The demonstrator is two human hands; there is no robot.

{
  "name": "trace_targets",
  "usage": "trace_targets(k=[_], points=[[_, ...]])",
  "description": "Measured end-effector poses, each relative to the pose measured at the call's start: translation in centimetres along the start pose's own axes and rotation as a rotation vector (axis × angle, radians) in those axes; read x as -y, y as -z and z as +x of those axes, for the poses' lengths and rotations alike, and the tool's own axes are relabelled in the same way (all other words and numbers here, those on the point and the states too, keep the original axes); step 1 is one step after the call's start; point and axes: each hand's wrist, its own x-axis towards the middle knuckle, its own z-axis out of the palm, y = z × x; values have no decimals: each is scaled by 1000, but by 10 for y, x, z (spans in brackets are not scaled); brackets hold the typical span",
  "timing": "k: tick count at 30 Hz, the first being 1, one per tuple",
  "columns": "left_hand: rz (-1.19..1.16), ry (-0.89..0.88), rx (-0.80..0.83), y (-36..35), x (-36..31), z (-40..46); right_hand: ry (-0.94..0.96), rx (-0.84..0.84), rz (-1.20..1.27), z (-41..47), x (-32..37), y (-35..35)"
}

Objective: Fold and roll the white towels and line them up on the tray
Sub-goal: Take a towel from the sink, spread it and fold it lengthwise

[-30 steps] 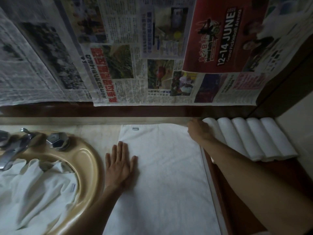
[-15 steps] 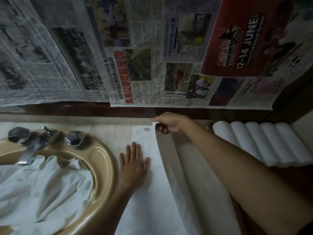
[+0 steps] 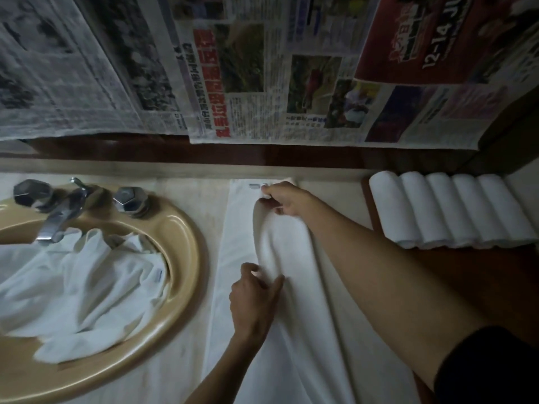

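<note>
Newspapers are hanging over the counter where my towel (image 3: 242,228) is lying, long axis running away from me. I am pinching its far corner with my right hand (image 3: 287,199), my left hand (image 3: 255,298) gripping the fold nearer me (rolls (image 3: 449,211) are waiting on the tray (image 3: 376,217), off my right).

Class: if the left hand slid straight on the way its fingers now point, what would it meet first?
Probably the raised fold of the towel that the left hand already pinches; further along, the right hand.
</note>
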Motion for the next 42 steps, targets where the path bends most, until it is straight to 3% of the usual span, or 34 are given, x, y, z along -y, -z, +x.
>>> trace_targets(k=[10, 14, 19, 23, 25, 28, 31, 34, 42], points=[[37, 37, 9, -1, -2, 4, -25, -62, -32, -17, 7, 13], [-157, -41, -6, 14, -17, -1, 85, -160, -41, -12, 22, 15], [-341, -113, -148, 33, -32, -5, 135, -223, 82, -8, 40, -2], [-354, 53, -257, 30, 0, 24, 155, -247, 119, 10, 26, -25], [-326, 114, -226, 29, 18, 38, 220, -303, -62, 16, 12, -29], [-330, 85, -159, 34, 25, 49, 486, -436, -673, 25, -13, -18], [-328, 73, -137, 40, 25, 57, 602, -408, -919, 33, -25, -7], [-297, 87, -122, 42, 23, 66, 584, -386, -983, 38, -23, -4], [-185, -8, -220, 40, -2, 94, 615, -485, -817, 42, -20, 2]])
